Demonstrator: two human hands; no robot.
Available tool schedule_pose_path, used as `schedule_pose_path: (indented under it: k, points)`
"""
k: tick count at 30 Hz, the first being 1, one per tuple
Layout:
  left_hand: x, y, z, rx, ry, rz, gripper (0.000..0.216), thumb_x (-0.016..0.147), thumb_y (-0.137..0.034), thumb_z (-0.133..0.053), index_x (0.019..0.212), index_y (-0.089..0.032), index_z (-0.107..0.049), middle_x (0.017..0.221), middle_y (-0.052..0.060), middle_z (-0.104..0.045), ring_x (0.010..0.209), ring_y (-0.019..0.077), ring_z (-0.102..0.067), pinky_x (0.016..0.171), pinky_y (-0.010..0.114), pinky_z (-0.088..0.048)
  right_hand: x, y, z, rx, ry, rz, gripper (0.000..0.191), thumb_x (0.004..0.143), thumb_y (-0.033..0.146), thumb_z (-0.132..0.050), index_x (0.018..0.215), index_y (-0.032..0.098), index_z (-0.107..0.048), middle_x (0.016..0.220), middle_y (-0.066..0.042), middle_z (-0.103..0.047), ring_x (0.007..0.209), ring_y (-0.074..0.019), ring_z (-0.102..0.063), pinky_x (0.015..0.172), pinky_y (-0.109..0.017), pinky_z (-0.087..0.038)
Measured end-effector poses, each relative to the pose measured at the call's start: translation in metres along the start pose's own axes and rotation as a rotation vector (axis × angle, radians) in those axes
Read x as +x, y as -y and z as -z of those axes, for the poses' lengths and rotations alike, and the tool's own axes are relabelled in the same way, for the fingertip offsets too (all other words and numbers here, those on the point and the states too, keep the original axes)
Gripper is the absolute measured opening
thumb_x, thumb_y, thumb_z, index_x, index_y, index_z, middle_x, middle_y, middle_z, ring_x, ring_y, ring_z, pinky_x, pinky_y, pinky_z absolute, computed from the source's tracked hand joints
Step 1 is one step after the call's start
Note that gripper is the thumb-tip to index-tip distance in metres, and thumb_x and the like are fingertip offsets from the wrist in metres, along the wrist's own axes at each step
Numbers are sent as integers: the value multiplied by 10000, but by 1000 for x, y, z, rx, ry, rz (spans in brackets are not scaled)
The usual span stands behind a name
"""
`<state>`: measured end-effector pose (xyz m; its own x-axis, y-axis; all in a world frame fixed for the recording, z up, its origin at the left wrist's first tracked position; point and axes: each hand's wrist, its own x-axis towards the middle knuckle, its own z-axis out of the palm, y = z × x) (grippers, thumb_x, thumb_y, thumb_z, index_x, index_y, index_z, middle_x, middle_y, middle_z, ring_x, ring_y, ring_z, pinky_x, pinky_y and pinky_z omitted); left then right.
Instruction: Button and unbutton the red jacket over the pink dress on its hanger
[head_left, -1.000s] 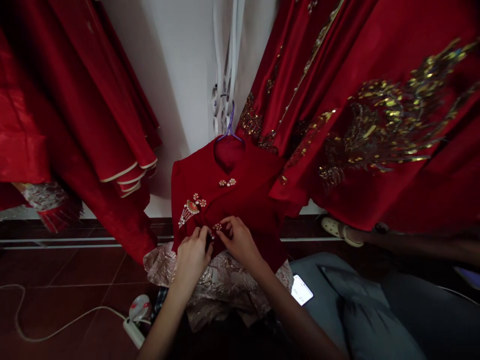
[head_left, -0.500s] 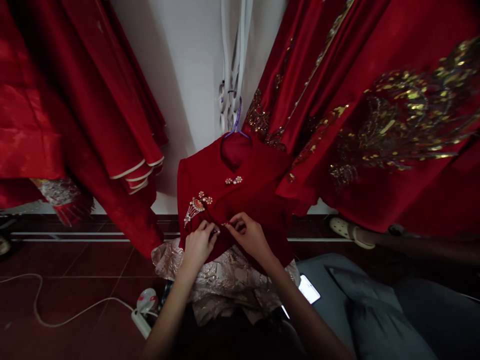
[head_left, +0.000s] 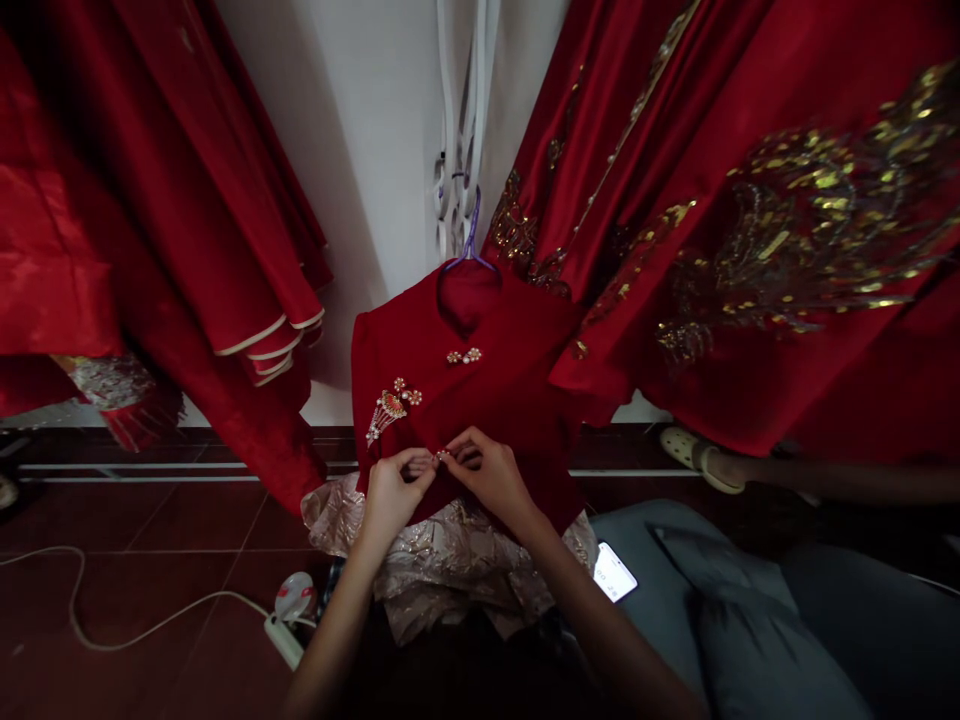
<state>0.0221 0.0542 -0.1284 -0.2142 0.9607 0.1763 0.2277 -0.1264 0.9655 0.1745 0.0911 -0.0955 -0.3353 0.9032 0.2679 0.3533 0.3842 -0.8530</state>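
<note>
A red top (head_left: 517, 370) hangs on a purple hanger (head_left: 471, 240) in front of me, its lower part over a pale metallic pleated skirt (head_left: 450, 560). A pearl-and-gold clasp (head_left: 464, 356) sits below the neckline, and a fan-shaped brooch with beaded strands (head_left: 390, 406) is on the left of the chest. At the lower front, my left hand (head_left: 397, 490) and my right hand (head_left: 487, 475) meet in a fingertip pinch. Between them shows a small shiny jewelled clasp (head_left: 441, 457), partly covered by the fingers.
Red garments (head_left: 247, 200) hang on the left, and a sequinned red dress (head_left: 750, 250) hangs on the right. A lit phone (head_left: 615, 573) lies on a grey-blue cushioned seat (head_left: 660, 550). A power strip (head_left: 283, 640) with a cable is at lower left. Another person's foot in a clog (head_left: 697, 458) is at right.
My left hand has turned and moved in toward the right, so its fingertips now meet those of my right hand at the small clasp. My right hand has shifted slightly left.
</note>
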Motion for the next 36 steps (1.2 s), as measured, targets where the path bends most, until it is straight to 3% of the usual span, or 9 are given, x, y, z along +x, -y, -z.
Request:
schedule_pose_path:
  k: [7, 13, 17, 23, 27, 32, 36]
  points:
    - [2, 3, 4, 46, 20, 2, 179, 706, -224, -623, 841, -146, -711, 831, 77, -736, 752, 189, -699, 742, 304, -565, -1, -7, -4, -37, -20, 70, 69, 776, 220, -584, 834, 186, -603, 771, -7, -639, 693, -118, -592, 628, -223, -487]
    - [1, -2, 3, 162, 71, -79, 168, 754, -171, -558, 891, -175, -655, 843, 39, -713, 765, 147, -679, 739, 274, -553, 0, -13, -6, -112, -37, 78, 127, 774, 199, -574, 900, 190, -567, 838, -20, -597, 686, -116, -556, 619, -233, -465]
    - [-8, -9, 8, 366, -31, -168, 198, 745, -139, -554, 935, -189, -580, 897, 29, -640, 796, 132, -637, 748, 262, -529, -5, -10, 11, -156, 101, 49, 401, 681, 217, -692, 1047, 182, -532, 963, -49, -563, 644, -97, -526, 632, -257, -473]
    - [-12, -19, 12, 498, -27, -180, 119, 786, -211, -576, 903, -194, -576, 903, 31, -629, 818, 154, -623, 760, 280, -498, -9, 16, 44, -125, 60, 38, 210, 776, 287, -634, 959, 197, -588, 845, -22, -620, 715, -123, -573, 650, -250, -457]
    - [-9, -17, 7, 526, 6, -167, 140, 816, -228, -559, 942, -203, -616, 941, 37, -655, 847, 165, -636, 769, 285, -491, -5, 12, 31, -76, 78, 19, 130, 832, 265, -551, 916, 195, -620, 837, -24, -662, 762, -127, -613, 684, -251, -476]
    - [-7, -10, 4, 517, 9, -177, 122, 830, -264, -560, 893, -193, -637, 905, 39, -662, 832, 163, -635, 751, 278, -488, 0, -15, 6, -56, 83, -10, 223, 777, 274, -624, 973, 169, -609, 845, -40, -660, 749, -128, -609, 663, -251, -494]
    - [-5, -6, 4, 466, 12, -185, 113, 827, -283, -568, 843, -190, -630, 847, 28, -661, 785, 148, -631, 719, 257, -488, 3, -27, 1, -22, 103, -16, 169, 782, 269, -613, 917, 170, -628, 806, -29, -670, 733, -121, -613, 703, -262, -504]
